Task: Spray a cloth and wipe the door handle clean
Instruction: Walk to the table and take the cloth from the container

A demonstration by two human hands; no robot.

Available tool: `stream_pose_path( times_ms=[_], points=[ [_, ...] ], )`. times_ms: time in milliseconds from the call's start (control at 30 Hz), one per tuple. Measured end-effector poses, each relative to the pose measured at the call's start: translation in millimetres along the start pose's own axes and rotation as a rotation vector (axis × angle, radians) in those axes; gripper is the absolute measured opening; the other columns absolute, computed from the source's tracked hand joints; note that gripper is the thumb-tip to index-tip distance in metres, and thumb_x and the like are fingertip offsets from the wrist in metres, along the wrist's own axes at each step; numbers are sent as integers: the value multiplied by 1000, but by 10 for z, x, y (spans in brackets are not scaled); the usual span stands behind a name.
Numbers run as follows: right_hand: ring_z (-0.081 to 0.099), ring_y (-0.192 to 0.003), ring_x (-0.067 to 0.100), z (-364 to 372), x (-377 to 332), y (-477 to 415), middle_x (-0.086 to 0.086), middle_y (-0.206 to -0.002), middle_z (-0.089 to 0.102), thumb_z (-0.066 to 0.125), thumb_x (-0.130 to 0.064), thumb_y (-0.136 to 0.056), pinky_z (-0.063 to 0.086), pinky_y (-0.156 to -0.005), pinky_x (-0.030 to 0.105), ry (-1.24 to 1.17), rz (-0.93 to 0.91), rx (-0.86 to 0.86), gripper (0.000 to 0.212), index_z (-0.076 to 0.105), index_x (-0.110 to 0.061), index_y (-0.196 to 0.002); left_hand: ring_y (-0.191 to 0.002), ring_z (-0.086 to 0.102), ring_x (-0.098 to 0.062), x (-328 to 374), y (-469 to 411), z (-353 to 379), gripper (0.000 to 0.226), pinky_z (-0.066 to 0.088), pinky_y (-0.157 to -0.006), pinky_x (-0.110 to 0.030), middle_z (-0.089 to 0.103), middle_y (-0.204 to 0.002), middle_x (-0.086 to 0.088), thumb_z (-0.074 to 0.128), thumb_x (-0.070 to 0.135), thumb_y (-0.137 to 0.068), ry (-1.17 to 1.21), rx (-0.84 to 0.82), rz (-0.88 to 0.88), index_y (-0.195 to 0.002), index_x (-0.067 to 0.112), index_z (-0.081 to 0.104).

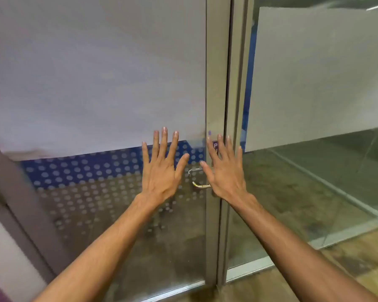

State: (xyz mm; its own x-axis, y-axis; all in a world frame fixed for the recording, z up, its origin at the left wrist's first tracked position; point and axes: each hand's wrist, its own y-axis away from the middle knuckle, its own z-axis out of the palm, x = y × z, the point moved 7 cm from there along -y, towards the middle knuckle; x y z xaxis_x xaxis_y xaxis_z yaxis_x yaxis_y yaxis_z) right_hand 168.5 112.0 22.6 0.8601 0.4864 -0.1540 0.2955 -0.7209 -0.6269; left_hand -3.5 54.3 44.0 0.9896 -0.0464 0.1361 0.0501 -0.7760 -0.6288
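A metal lever door handle sits on the grey frame of a glass door, between my two raised hands. My left hand is held up in front of the glass, fingers spread, holding nothing. My right hand is spread the same way just right of the handle, partly covering the frame and a small dark sign. Neither hand touches the handle as far as I can tell. No cloth or spray bottle is in view.
The door glass has a frosted upper panel and a band of dots lower down. A second glass pane stands to the right. The floor is brownish tile. A grey frame post slants at the left.
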Motion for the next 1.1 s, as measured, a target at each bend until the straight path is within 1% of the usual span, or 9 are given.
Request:
stream_pose_path(
  times_ms=[100,200,333,533,633,800,1100],
  points=[
    [-17,-157,26,28,125,376,4,-171,-12,27,-56,-104,0,-125,59,34,57,-44,70,-4,-32,-162,-161,-22,-19,145,227,152,71,-13,-131,-54,-19,-176,-1,6,64,-104,-4,-46,29,-165,33,-10],
    [-17,-157,26,62,295,832,4,-171,-10,28,-56,-104,0,-125,60,35,98,-70,70,-4,-33,-162,-162,-19,-19,323,544,350,69,-12,-131,-55,-15,-177,-2,10,60,-106,31,-67,80,-167,31,-5],
    [-15,-157,26,-10,560,1383,5,-172,-6,25,-57,-104,2,-125,60,51,170,-113,69,-2,-32,-163,-163,-15,-20,602,955,533,68,-8,-132,-56,-12,-177,-3,13,57,-106,100,-139,122,-167,30,0],
    [-12,-158,26,-280,916,2192,5,-172,-2,28,-55,-105,5,-125,60,60,274,-149,69,0,-32,-163,-162,-20,-18,1156,1515,633,67,-12,-131,-54,-18,-176,0,12,57,-106,160,-246,162,-166,34,-4],
    [-11,-158,26,-504,1037,2607,5,-172,0,29,-56,-105,6,-125,60,73,317,-147,69,1,-32,-163,-161,-22,-17,1501,1771,581,66,-14,-131,-53,-18,-176,0,11,55,-106,187,-283,199,-167,33,-4],
    [-10,-158,25,-960,1201,3298,3,-172,1,28,-57,-104,9,-125,60,99,401,-140,69,-1,-35,-162,-161,-23,-14,2058,2221,432,65,-16,-130,-49,-19,-175,4,10,55,-106,295,-349,275,-166,35,-5],
    [-13,-158,22,-1917,1310,4475,2,-172,-3,26,-57,-105,6,-126,58,133,559,-122,68,-7,-36,-161,-162,-19,-16,3076,3084,167,65,-10,-131,-55,-16,-176,4,10,56,-107,419,-414,436,-167,35,-3]
  ],
)
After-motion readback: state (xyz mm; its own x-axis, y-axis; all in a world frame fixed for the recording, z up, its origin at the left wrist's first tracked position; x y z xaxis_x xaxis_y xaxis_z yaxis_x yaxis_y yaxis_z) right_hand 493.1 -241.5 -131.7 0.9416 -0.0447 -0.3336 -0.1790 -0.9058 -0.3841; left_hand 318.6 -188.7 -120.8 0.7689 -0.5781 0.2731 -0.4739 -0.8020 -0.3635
